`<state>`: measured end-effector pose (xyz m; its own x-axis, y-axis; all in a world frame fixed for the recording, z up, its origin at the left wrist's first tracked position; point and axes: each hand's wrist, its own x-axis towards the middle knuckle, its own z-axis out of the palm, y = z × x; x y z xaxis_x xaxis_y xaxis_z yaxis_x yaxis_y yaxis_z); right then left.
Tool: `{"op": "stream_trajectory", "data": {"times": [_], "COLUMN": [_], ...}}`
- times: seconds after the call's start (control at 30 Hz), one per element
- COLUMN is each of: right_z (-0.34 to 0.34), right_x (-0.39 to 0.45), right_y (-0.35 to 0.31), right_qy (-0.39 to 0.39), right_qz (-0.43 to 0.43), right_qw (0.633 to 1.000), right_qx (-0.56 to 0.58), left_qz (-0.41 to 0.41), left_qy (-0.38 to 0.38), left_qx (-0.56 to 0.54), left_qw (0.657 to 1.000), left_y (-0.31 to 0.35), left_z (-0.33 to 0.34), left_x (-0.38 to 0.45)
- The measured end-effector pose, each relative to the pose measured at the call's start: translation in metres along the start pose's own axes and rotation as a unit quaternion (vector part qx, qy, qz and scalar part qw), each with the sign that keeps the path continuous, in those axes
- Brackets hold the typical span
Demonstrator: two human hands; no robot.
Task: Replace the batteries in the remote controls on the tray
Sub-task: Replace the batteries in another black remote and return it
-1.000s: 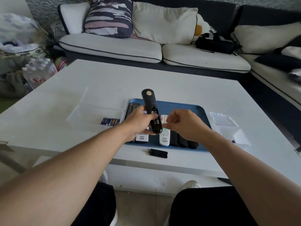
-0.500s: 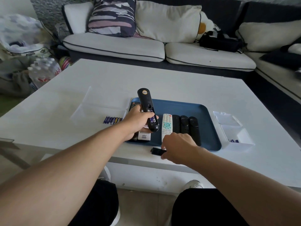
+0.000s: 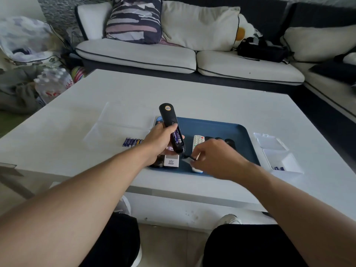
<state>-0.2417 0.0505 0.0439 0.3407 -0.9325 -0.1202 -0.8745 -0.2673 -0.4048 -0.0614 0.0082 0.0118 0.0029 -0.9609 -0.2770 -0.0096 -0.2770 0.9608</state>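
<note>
My left hand [image 3: 159, 140] grips a black remote [image 3: 172, 128] upright over the left end of the blue tray [image 3: 217, 128]. Its open back faces me, with two dark blue batteries [image 3: 177, 137] in the compartment. Just right of it, my right hand [image 3: 215, 157] pinches the small black battery cover [image 3: 189, 157] above the tray. A white remote [image 3: 197, 141] and black remotes [image 3: 229, 142] lie on the tray, partly hidden by my right hand. Another white remote [image 3: 171, 160] lies under my left hand.
Loose batteries [image 3: 133, 142] lie in a clear tray [image 3: 107, 132] left of the blue tray. A clear open box [image 3: 277, 155] holding batteries [image 3: 279, 168] stands to the right. All sit on a white table [image 3: 192, 97]; a sofa [image 3: 192, 58] is behind it.
My right hand went down to the table's front edge, picked up the black battery cover there, and has now lifted it up beside the held remote. The left hand stayed nearly still.
</note>
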Motion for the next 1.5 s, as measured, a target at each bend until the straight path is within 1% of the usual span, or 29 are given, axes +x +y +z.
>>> {"op": "stream_trajectory", "data": {"times": [0.1, 0.2, 0.3, 0.43, 0.57, 0.73, 0.9, 1.07, 1.27, 1.5], "right_z": [-0.014, -0.018, -0.018, -0.015, -0.012, -0.01, -0.006, -0.004, -0.004, -0.003], "right_x": [-0.003, 0.001, 0.005, 0.005, 0.005, 0.005, 0.013, 0.013, 0.012, 0.01], "right_y": [0.009, 0.016, 0.018, 0.017, 0.013, 0.012, 0.022, 0.023, 0.021, 0.019], "right_qy": [0.039, 0.095, 0.127, 0.146, 0.136, 0.125, 0.161, 0.174, 0.177, 0.175], "right_qz": [0.014, 0.009, -0.006, -0.03, -0.046, -0.051, -0.024, -0.014, -0.009, -0.014], "right_qw": [0.994, 0.983, 0.969, 0.952, 0.94, 0.943, 0.958, 0.96, 0.963, 0.968], "right_qx": [0.105, 0.157, 0.214, 0.268, 0.308, 0.304, 0.237, 0.217, 0.201, 0.178], "left_qz": [-0.016, -0.041, -0.056, -0.064, -0.057, -0.059, -0.078, -0.068, -0.034, -0.028], "left_qy": [-0.032, -0.079, -0.119, -0.146, -0.169, -0.191, -0.208, -0.225, -0.204, -0.182], "left_qx": [-0.026, -0.044, -0.055, -0.055, -0.042, -0.058, -0.065, -0.06, -0.043, -0.032], "left_qw": [0.999, 0.995, 0.99, 0.986, 0.983, 0.978, 0.973, 0.97, 0.977, 0.982], "left_y": [0.002, 0.004, 0.007, 0.009, 0.01, 0.012, 0.013, 0.014, 0.012, 0.013], "left_z": [0.001, 0.002, 0.005, 0.011, 0.013, 0.015, 0.015, 0.016, 0.016, 0.017], "left_x": [-0.005, -0.013, -0.018, -0.023, -0.024, -0.028, -0.028, -0.03, -0.03, -0.031]}}
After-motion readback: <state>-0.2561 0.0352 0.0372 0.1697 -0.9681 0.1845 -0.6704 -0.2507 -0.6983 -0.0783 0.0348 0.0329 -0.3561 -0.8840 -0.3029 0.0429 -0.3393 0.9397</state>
